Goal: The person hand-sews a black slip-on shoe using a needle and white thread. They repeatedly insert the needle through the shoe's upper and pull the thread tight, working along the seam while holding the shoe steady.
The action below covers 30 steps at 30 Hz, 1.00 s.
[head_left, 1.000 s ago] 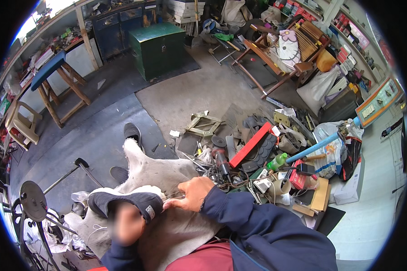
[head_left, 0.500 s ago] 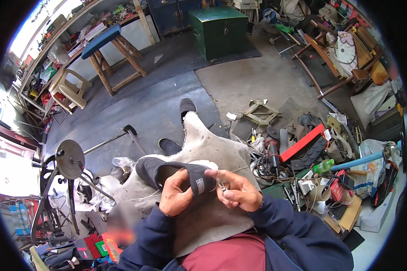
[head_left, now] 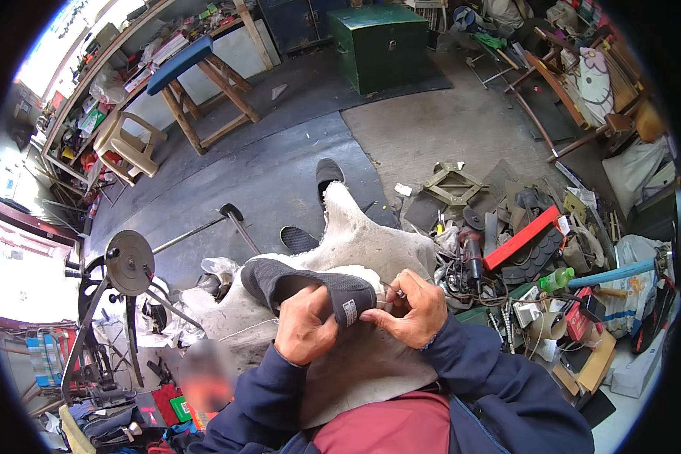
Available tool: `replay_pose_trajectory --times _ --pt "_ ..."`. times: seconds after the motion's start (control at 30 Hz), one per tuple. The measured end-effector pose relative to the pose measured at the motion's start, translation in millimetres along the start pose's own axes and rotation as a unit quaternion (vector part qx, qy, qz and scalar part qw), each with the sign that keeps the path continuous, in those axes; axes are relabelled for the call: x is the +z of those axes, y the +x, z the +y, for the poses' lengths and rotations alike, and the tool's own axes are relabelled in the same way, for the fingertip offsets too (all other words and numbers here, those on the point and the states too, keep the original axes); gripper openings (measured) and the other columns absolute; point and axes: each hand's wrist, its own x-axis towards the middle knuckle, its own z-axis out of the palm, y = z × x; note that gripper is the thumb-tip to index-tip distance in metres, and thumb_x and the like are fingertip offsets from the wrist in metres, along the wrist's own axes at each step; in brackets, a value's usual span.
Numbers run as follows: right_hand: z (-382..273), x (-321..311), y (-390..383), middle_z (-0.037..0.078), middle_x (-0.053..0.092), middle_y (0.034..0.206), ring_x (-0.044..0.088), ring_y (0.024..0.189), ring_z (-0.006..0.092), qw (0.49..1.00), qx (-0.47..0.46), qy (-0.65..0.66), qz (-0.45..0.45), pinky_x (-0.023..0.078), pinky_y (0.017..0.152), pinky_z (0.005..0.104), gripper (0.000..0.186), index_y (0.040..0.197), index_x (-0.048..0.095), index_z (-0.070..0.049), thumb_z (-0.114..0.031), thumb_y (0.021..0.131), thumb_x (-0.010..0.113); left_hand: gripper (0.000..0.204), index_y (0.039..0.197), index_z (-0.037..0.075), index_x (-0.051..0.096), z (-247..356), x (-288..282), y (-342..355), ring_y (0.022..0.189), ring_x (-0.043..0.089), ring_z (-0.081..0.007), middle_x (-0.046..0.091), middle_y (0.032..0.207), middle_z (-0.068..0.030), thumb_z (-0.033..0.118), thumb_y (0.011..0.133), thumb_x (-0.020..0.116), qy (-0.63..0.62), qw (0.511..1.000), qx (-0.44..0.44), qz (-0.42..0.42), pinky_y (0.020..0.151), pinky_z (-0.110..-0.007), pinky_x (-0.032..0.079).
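A dark grey slip-on shoe with a white sole lies across my lap, its heel towards my right. My left hand is closed on the shoe's back edge, fingers inside the opening and thumb outside near a small pale label. At the heel, my right hand pinches a small thin metal piece against the sole edge; most of it is hidden by the fingers. A pale thread lies on the stained light cloth over my legs, left of the shoe.
On the left stands a black metal stand with a round plate. Tools, a red bar and a green bottle are heaped at right. Beyond are a scissor jack, a blue-topped stool and a green chest.
My right hand has come in from beside the shoe to its heel, the fingers now pinched at the sole edge. My left hand keeps its hold. The whole view has shifted slightly.
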Motion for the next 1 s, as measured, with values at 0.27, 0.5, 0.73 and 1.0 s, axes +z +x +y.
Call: replay_pose_trajectory --times 0.27,0.5,0.73,1.0 --pt "-5 3 -1 0.005 0.062 0.081 0.065 0.060 0.0177 1.000 0.017 -0.001 0.011 0.053 0.054 0.0330 0.053 0.094 0.060 -0.006 -0.039 0.075 0.096 0.017 0.094 0.009 0.071 11 -33 -32 0.064 0.061 -0.0290 0.069 0.076 -0.0095 -0.003 0.083 0.073 0.231 0.964 0.058 0.114 0.058 -0.042 0.049" --pt "-3 2 -2 0.003 0.061 0.073 0.060 0.059 0.0129 0.999 0.034 0.026 0.020 0.050 0.055 0.0298 0.053 0.093 0.058 -0.007 -0.034 0.074 0.099 0.015 0.095 0.001 0.063 14 -93 -46 0.076 0.052 -0.0091 0.074 0.094 -0.0085 0.010 0.106 0.058 0.012 0.974 -0.168 0.148 0.063 -0.029 0.046" --pt "14 -14 -16 -0.006 0.054 0.076 0.040 0.062 0.0009 0.938 0.194 0.286 -0.031 0.032 0.054 0.0219 0.025 0.093 0.057 -0.007 -0.014 0.095 0.082 0.017 0.093 0.007 0.051 48 -39 -35 0.063 0.056 -0.0231 0.063 0.076 -0.0157 0.014 0.107 0.057 -0.513 0.855 0.011 0.071 0.056 -0.032 0.045" --pt "-8 -36 -39 0.004 0.060 0.079 0.045 0.058 0.0091 0.696 0.352 0.618 -0.098 0.035 0.054 0.0255 0.027 0.108 0.064 0.002 -0.023 0.104 0.058 0.035 0.106 0.014 0.080 64 12 -2 0.061 0.054 -0.0211 0.053 0.073 -0.0029 -0.003 0.075 0.081 0.203 0.961 0.183 0.045 0.053 -0.035 0.044"
